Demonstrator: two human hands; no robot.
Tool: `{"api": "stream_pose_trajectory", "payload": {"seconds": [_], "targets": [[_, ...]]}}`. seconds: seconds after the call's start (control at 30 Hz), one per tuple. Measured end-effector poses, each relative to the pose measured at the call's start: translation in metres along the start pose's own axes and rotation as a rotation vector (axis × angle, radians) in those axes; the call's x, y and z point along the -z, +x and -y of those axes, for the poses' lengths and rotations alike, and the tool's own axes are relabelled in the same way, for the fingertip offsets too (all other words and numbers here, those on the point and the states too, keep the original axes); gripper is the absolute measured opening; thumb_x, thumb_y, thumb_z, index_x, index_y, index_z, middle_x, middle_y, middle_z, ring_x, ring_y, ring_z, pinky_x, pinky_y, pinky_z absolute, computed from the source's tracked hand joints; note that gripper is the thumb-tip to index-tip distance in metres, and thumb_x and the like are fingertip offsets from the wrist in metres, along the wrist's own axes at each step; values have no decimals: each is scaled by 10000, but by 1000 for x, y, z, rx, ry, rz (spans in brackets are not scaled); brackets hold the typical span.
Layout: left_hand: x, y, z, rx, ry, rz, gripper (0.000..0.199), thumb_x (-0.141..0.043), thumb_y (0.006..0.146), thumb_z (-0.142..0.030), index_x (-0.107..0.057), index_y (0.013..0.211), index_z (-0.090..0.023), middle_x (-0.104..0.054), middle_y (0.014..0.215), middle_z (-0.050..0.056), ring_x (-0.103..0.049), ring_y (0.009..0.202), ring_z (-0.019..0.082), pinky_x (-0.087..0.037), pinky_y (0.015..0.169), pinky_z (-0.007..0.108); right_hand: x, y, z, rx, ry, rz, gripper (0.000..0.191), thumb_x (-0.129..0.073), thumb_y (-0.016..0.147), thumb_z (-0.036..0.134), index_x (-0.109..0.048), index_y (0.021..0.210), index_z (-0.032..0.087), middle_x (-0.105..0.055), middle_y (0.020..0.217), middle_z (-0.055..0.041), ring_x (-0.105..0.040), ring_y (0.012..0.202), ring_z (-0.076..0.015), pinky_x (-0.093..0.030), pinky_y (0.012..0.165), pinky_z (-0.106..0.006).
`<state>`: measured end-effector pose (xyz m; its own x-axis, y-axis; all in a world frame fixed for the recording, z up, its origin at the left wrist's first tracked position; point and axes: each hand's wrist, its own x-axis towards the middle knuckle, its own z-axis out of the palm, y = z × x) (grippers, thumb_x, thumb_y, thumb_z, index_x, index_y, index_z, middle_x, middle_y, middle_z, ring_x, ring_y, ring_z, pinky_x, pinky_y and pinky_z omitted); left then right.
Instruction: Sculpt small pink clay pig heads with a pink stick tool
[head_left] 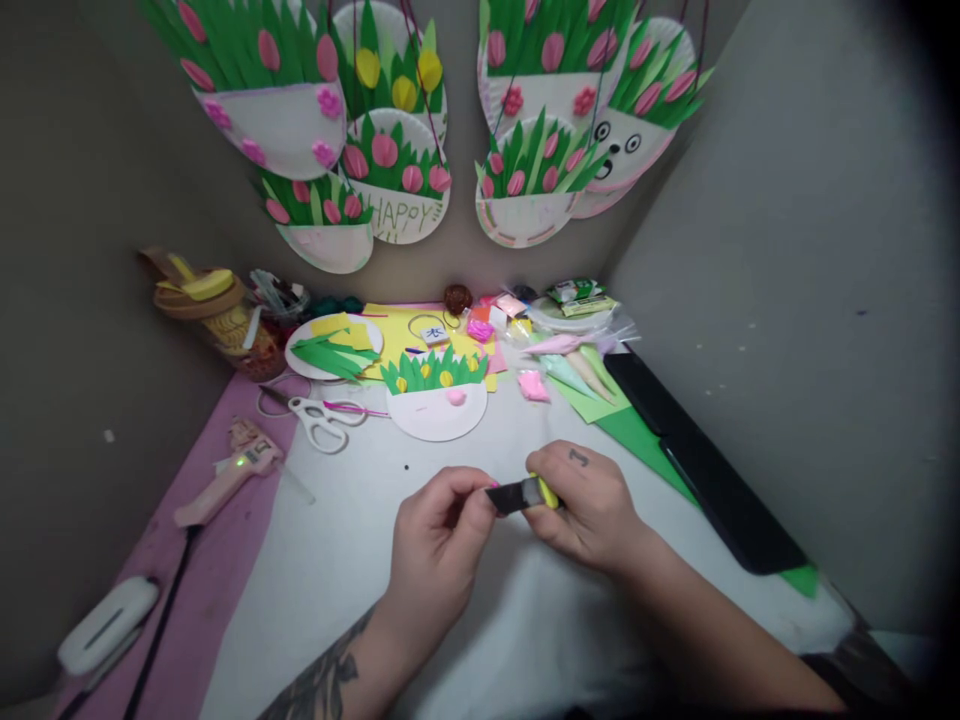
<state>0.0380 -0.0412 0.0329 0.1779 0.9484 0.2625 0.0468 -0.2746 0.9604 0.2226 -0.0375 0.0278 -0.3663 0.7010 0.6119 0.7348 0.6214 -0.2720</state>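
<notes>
My right hand [585, 500] is wrapped round a small cutter [517, 495] with a yellow handle and a dark, wide blade. The blade points left to the fingertips of my left hand [446, 530], which are pinched together at its tip. A bit of pink shows at those fingertips; what it is, I cannot make out. Beyond my hands lies a white half-plate basket [437, 412] with green paper grass, yellow paper tulips and a pink blob on its front. A small pink packet [533, 386] lies to its right.
White scissors [324, 425] and a pink glue gun [229, 475] are at the left, near a tumbler [225, 320]. A plate with green strips [336, 350] stands behind. Piping bags [570, 375] and a long black object [720, 490] lie right. Finished plate baskets [525, 215] hang on the wall.
</notes>
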Motion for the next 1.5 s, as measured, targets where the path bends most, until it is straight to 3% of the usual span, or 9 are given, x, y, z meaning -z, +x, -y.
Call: {"api": "stream_pose_trajectory", "payload": {"seconds": [0.6, 0.8, 0.93, 1.1, 1.37, 1.5], "targets": [[4, 3, -1, -46, 75, -24, 135, -532, 904, -233, -636, 823, -203, -649, 649, -48, -530, 545, 57, -406, 510, 146, -1, 0, 2, -43, -77, 28, 370, -342, 947, 424, -558, 781, 173, -500, 616, -15, -479, 575, -152, -343, 548, -270], [2, -2, -6, -135, 88, 110, 124, -546, 888, -190, -632, 801, -201, -678, 685, -41, -588, 602, 61, -447, 580, 148, -1, -2, -18, -279, -157, 23, 267, -399, 933, 386, -558, 824, 200, -564, 655, -6, -545, 611, -156, -374, 565, -260], [2, -1, -6, -56, 65, 39, 132, -535, 902, -213, -623, 804, -204, -672, 668, -44, -558, 557, 59, -440, 548, 148, 6, -2, -16, -166, -23, -66, 274, -373, 936, 397, -544, 864, 196, -538, 653, -6, -516, 591, -149, -388, 564, -263], [4, 0, -5, -110, 78, 12, 147, -509, 913, -206, -620, 817, -213, -663, 672, -49, -535, 545, 53, -408, 522, 145, 9, 0, 0, 22, 62, -28, 356, -329, 948, 447, -532, 825, 181, -482, 615, -7, -456, 562, -149, -356, 533, -276], [5, 1, -7, -158, 136, 1, 108, -547, 880, -180, -631, 820, -210, -649, 674, -42, -558, 578, 67, -419, 544, 155, 7, -1, -3, 4, 18, -4, 334, -369, 930, 435, -557, 830, 178, -500, 618, -15, -463, 565, -154, -363, 537, -282], [6, 1, -4, -116, 138, 13, 130, -546, 870, -209, -612, 759, -196, -617, 650, -25, -554, 592, 90, -426, 561, 183, 9, -2, -9, -165, 69, -75, 309, -373, 930, 427, -557, 846, 192, -530, 652, -12, -513, 593, -150, -395, 558, -269]]}}
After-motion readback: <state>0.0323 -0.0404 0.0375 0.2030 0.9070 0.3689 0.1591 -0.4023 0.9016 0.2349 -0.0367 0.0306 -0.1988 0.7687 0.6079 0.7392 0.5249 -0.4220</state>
